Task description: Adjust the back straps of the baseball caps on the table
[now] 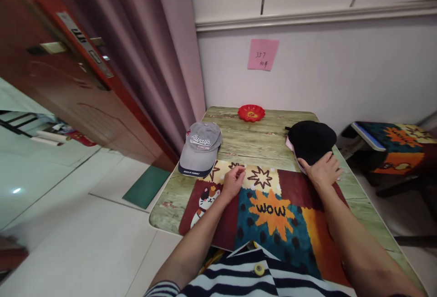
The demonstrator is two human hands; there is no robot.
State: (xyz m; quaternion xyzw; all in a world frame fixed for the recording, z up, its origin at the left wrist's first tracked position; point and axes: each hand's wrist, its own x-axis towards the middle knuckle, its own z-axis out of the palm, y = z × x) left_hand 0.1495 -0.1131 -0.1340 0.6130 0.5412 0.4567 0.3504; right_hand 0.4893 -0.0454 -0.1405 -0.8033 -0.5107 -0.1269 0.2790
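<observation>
One table point(252, 140) bears one printed mat point(290, 187); a second, similar mat point(403, 140) shows well off to the first mat's right. There are two caps. The black cap point(312, 140) sits at the first mat's far right corner, the grey cap point(201, 146) at its far left. Both should be light, with soft crowns, hardly slippery or fragile; the grey one's brim is likely stiffer and the surest hold, while the black one could be taken by its near edge. Of two hands, the right hand point(322, 169) touches that edge, fingers spread; whether it pinches, I cannot tell. The left hand point(235, 182), over the mat's far part, is loosely bent around nothing visible. Beyond the mat stand one red dish point(251, 113) and, on the wall point(228, 67), one pink note point(262, 54).
</observation>
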